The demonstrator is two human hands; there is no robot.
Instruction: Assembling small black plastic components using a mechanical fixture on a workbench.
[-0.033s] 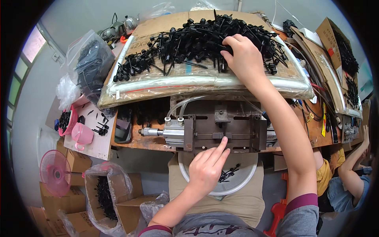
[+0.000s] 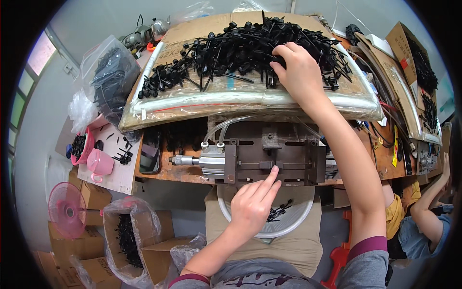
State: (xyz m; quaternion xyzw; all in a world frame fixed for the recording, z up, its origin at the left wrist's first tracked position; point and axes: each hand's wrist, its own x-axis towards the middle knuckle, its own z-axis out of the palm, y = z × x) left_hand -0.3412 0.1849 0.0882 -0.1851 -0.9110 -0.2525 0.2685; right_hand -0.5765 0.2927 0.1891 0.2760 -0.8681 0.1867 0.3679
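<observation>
My left hand [image 2: 251, 204] is at the machine fixture [image 2: 248, 174], its index and middle fingers stretched out. The index fingertip touches the small dark block [image 2: 266, 165] in the fixture's middle, and I see nothing held in that hand. Over the far board my right hand [image 2: 299, 67] reaches into a heap of black plastic parts [image 2: 240, 48] with thin stems. Thumb and fingers curl around a black plastic part, its shape mostly lost among the others. A white basket [image 2: 308, 212] sits on my lap below the fixture, with several black parts [image 2: 279, 210] in it.
A metal cylinder [image 2: 213, 161] with clear hoses adjoins the fixture. At left are a phone [image 2: 150, 159], a pink cup [image 2: 100, 162], a pink fan [image 2: 67, 210] and a plastic-lined carton [image 2: 111, 226]. Another person's arm [image 2: 428, 216] shows at far right.
</observation>
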